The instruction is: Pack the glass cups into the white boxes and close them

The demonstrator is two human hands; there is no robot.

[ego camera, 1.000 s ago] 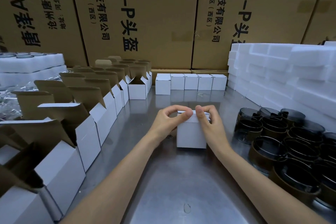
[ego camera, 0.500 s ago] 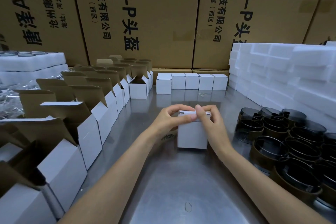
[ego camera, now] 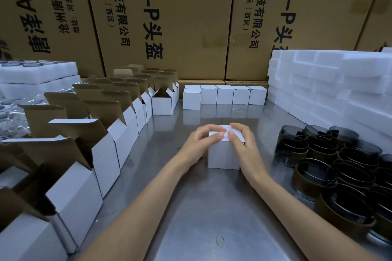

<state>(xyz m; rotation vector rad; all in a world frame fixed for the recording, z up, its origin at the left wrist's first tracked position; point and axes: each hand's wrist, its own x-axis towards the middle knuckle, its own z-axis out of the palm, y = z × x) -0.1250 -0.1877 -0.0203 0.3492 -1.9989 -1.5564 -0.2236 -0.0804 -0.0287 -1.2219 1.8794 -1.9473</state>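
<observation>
Hands meet on top of a small white cardboard box [ego camera: 224, 155] standing mid-way along the shiny steel table [ego camera: 201, 218]. We see the left hand [ego camera: 198, 146] curled over its left top edge and the right hand [ego camera: 241, 144] curled over the right, fingertips pressing the lid flat; whether a cup sits inside we cannot tell, since the walls hide it. Dark smoky glass cups [ego camera: 339, 167] crowd the right side, the nearest cut off by the frame edge. Open white boxes with brown flaps [ego camera: 101, 144] line the left, the closest partly out of view. Closed white boxes [ego camera: 224, 94] stand in a row at the back, beside stacked white foam blocks [ego camera: 331, 82]
</observation>
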